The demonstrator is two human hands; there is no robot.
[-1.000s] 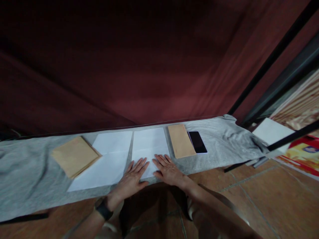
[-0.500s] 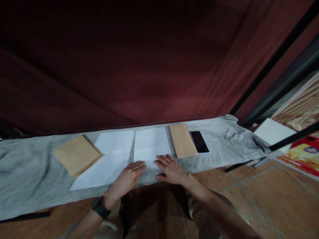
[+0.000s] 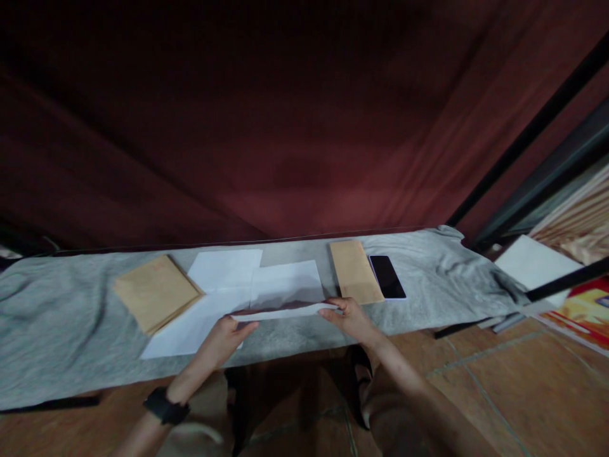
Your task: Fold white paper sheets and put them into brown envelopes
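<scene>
A white sheet of paper [image 3: 290, 282] lies partly on the grey cloth, its near edge lifted toward me. My left hand [image 3: 231, 336] pinches that raised edge at its left end, thumb and fingers closed on it. At the right end my right hand [image 3: 349, 315] grips the same edge. To the left, other white paper [image 3: 223, 270] rests flat, with a stack of brown envelopes [image 3: 157, 293] over its left part. A single brown envelope [image 3: 356, 271] lies beyond my right hand, beside a dark-screened phone [image 3: 387, 277].
Grey cloth [image 3: 438, 279] covers the long narrow bench, and a dark red curtain [image 3: 285, 158] hangs behind it. Black metal bars [image 3: 528, 149] slant on the right, near a white board [image 3: 537, 266] and a red printed package [image 3: 587, 311]. Below is a brown tiled floor [image 3: 499, 374].
Both hands lay flat on the sheet before. They have moved apart to its sides and now hold its near edge, which has come up off the cloth. The view has shifted slightly.
</scene>
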